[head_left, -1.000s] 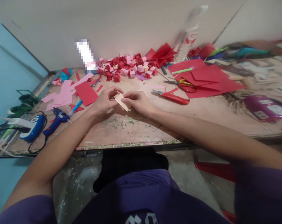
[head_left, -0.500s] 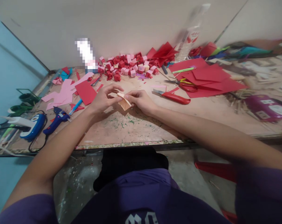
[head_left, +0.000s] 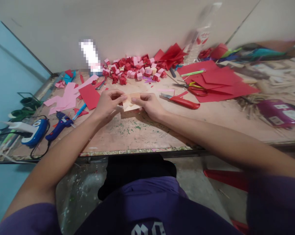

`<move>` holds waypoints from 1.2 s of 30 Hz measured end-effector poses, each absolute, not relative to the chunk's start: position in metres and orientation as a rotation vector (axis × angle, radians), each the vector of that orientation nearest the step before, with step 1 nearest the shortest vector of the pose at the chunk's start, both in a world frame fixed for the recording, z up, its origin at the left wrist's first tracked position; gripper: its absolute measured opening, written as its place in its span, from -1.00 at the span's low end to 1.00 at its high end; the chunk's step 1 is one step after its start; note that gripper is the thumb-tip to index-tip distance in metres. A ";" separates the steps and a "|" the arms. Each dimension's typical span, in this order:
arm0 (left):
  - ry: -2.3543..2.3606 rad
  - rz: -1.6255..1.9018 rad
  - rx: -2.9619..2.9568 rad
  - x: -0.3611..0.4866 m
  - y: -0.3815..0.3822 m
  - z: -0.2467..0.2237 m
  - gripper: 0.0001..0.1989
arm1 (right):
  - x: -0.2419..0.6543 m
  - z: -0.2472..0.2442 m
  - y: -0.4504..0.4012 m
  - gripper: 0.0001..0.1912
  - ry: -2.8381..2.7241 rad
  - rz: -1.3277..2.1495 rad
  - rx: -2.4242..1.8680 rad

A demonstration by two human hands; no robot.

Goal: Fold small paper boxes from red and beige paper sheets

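Note:
Between my two hands is a small cream-coloured piece of folded paper (head_left: 129, 105), held just above the wooden table (head_left: 140, 137). My left hand (head_left: 110, 101) pinches its left edge between thumb and fingers. On the opposite side, my right hand (head_left: 149, 103) grips it with the thumb on top and the fingers partly hidden underneath. Creases show across the paper's face. Behind the hands lies a heap of small red and pink paper cubes (head_left: 135, 70). A red-handled box cutter (head_left: 184, 101) rests to the right of my right hand.
Scissors (head_left: 197, 90) lie on red paper sheets (head_left: 225, 83) at the right. Left are a red card (head_left: 90, 96), pink strips (head_left: 66, 98), a blue glue gun (head_left: 60, 125) and a blue power socket (head_left: 36, 132) with cables. A plastic bottle (head_left: 198, 42) and purple box (head_left: 278, 112) stand farther right.
The folded paper has turned from a tilted, half-raised shape to a flatter one facing me. Both hands keep hold of it, with small shifts of the fingers.

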State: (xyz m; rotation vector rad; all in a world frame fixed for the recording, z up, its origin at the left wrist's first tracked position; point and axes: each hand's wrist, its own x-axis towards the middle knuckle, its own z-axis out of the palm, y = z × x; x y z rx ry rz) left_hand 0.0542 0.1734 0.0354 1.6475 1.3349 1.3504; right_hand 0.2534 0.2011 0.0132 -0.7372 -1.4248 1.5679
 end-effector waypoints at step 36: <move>1.235 1.379 1.571 0.044 0.185 0.029 -0.84 | 0.261 0.028 0.200 -0.51 -1.471 1.784 -0.663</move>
